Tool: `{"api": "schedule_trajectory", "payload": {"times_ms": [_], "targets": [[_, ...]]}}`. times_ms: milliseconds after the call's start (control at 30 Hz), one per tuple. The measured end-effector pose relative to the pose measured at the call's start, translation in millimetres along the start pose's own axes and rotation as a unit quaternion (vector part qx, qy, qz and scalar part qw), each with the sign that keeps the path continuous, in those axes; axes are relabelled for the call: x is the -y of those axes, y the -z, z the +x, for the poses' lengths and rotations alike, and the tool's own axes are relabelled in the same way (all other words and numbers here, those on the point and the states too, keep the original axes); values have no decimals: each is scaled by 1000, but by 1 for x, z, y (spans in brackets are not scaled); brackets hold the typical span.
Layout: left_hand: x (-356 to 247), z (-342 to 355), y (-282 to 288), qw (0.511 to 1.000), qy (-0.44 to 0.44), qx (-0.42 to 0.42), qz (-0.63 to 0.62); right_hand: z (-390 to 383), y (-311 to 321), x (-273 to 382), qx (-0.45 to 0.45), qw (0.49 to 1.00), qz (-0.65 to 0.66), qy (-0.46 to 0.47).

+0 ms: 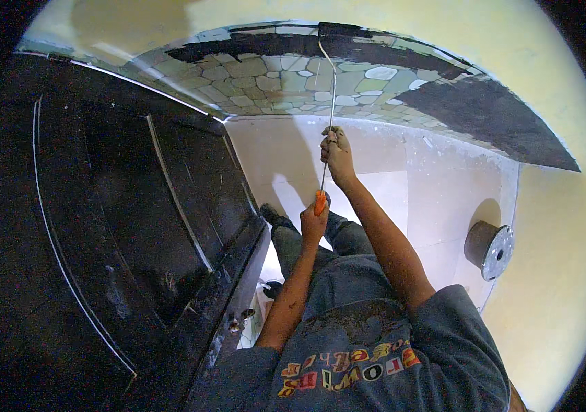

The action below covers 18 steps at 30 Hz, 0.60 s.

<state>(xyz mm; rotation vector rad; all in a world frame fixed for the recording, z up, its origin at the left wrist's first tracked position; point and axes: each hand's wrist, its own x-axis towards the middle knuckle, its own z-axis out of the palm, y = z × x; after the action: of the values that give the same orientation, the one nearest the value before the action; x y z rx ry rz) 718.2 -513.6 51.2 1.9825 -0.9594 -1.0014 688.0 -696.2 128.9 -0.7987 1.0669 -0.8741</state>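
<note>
My left hand (pixel 313 224) is closed around the orange handle of a long paint roller (pixel 334 89). Higher up, my right hand (pixel 337 156) grips the thin metal rod of the same tool. The dark roller head (pixel 342 30) is against the upper part of a stone-patterned wall (pixel 293 82), just below its border with a yellow area. Dark paint (pixel 492 113) covers the wall's right end, and a ragged dark band runs along its top. Patches of pale stone pattern show between them.
A dark panelled door (pixel 128 226) with a round knob (pixel 248 314) stands close on my left. On the light tiled floor (pixel 437 199) to my right is a drum-shaped thing (pixel 497 253) with a round grey end, beside a yellow wall (pixel 547 254).
</note>
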Motion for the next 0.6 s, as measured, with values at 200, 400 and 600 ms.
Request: {"api": "schedule_trajectory", "payload": {"times_ms": [200,400,600], "targets": [[-9,0,8,998,-35,-52,-31,0,-3,1,-8,1000,8,-8],[3,3,4,998,-16,-13,-54,5,-1,-5,-3,1000,6,0],[10,-1,2,999,24,-7,-44,0,-4,-3,-9,1000,-3,-11]]}}
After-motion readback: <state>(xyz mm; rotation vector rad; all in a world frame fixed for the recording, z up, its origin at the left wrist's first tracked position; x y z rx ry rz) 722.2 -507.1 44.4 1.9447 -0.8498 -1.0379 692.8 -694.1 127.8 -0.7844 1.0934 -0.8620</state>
